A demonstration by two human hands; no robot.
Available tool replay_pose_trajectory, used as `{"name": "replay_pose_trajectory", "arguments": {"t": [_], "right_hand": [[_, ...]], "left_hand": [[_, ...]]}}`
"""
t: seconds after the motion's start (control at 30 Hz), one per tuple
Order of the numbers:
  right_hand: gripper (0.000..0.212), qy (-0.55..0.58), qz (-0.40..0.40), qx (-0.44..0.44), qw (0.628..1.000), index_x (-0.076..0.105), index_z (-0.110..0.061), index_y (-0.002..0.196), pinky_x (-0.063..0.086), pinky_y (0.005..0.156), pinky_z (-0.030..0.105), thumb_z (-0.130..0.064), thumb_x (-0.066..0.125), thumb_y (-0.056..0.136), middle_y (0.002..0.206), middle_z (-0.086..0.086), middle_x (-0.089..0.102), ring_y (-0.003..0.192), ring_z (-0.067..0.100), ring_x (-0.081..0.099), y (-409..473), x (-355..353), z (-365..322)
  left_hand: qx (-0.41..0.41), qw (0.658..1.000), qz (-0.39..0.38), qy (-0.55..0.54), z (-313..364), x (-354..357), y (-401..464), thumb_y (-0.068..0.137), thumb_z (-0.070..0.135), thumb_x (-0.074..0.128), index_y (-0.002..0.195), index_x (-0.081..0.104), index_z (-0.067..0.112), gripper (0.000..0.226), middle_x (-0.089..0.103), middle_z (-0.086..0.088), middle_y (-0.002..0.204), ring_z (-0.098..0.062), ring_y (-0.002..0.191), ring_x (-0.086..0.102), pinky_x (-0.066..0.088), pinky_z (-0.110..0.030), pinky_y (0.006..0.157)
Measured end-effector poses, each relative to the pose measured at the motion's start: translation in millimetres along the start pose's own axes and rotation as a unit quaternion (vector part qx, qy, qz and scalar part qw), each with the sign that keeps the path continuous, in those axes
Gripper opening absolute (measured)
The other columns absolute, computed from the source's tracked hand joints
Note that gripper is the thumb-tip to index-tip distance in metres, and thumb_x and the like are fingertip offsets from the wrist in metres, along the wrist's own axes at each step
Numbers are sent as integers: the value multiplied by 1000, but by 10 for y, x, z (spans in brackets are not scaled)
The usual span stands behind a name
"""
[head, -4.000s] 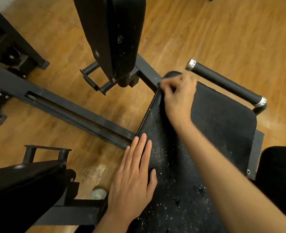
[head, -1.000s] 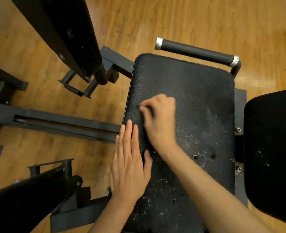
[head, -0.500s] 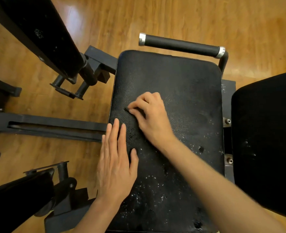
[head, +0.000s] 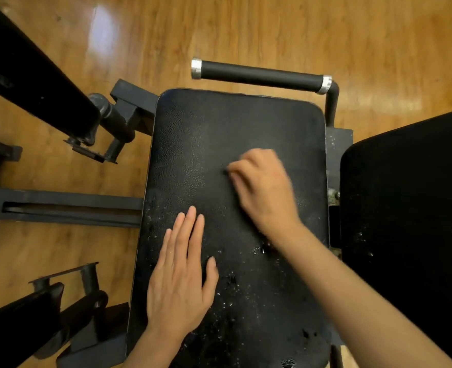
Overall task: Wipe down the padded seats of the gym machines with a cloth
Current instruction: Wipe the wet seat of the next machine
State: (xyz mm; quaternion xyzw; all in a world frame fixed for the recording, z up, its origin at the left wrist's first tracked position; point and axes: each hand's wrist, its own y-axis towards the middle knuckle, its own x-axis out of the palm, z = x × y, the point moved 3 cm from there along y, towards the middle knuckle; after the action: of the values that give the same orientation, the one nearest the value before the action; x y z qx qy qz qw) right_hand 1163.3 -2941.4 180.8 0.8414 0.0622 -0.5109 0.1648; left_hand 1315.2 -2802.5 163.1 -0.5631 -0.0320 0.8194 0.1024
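The black padded seat [head: 206, 128] fills the middle of the head view, textured, with white specks and worn spots on its near half. My left hand [head: 182, 277] lies flat on the seat's near left part, fingers straight and together. My right hand [head: 262, 189] is blurred, pressed on the seat's middle right with fingers curled. A small dark cloth [head: 224, 171] peeks out at its fingertips; most of it is hidden under the hand and blends with the seat.
A black grip handle [head: 259, 75] with silver ends runs along the seat's far edge. Another black pad [head: 405, 208] stands to the right. A long black pad [head: 28, 75], a steel frame bar [head: 60, 205] and a lower pad [head: 14, 328] lie left, over wooden floor.
My right hand has slid from the seat's left side, just ahead of my left hand, toward the middle right. My left hand stays flat on the seat.
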Motion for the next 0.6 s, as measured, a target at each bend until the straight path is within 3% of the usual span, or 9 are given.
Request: {"name": "replay_pose_trajectory", "arguments": {"t": [0.07, 0.17, 0.23, 0.33, 0.47, 0.6], "right_hand": [[13, -28, 61, 98, 993, 72, -7, 100, 45, 83, 37, -12, 63, 93, 97, 8, 62, 94, 25, 54, -93, -284, 436], [24, -32, 91, 200, 975, 69, -4, 115, 39, 92, 17, -14, 56, 98, 109, 8, 59, 102, 18, 51, -269, -388, 567], [31, -14, 88, 206, 975, 63, -4, 125, 33, 99, 14, -14, 51, 100, 118, 9, 57, 110, 18, 50, -534, -343, 421], [37, 6, 74, 228, 971, 58, -5, 133, 37, 109, 29, -15, 49, 99, 132, 10, 53, 125, 22, 48, -1236, -376, 110], [33, 18, 102, 247, 963, 62, -3, 129, 38, 110, 29, -13, 53, 99, 127, 13, 57, 124, 26, 50, -1289, -347, 48], [29, 43, 157, 248, 955, 68, 1, 116, 31, 99, 7, -11, 51, 96, 114, 14, 62, 110, 23, 53, -382, -231, 385]], "left_hand": [[-1, 1000, -2, -1, -5, 4, 4, 97, 34, 35, 157, 22, 5, 67, 12, -7, 167, -21, 155, 10, 6, -35, 126], [0, 1000, 3, -4, 1, 0, 17, 97, 34, 35, 157, 23, 4, 67, 13, -8, 167, -21, 155, 10, 5, -34, 126], [0, 1000, 1, -1, -1, 13, 18, 98, 34, 35, 157, 21, 5, 67, 13, -8, 167, -22, 155, 10, 4, -34, 126], [2, 1000, 1, 0, -15, 28, 22, 98, 35, 33, 158, 18, 6, 67, 10, -8, 168, -23, 155, 9, 3, -34, 126], [3, 1000, 11, -11, -3, 12, 12, 99, 35, 32, 157, 20, 5, 67, 11, -9, 167, -23, 155, 8, 3, -34, 126], [6, 1000, 23, -9, -1, 24, 16, 99, 33, 34, 157, 20, 5, 67, 12, -9, 167, -22, 155, 7, 6, -37, 126]]}}
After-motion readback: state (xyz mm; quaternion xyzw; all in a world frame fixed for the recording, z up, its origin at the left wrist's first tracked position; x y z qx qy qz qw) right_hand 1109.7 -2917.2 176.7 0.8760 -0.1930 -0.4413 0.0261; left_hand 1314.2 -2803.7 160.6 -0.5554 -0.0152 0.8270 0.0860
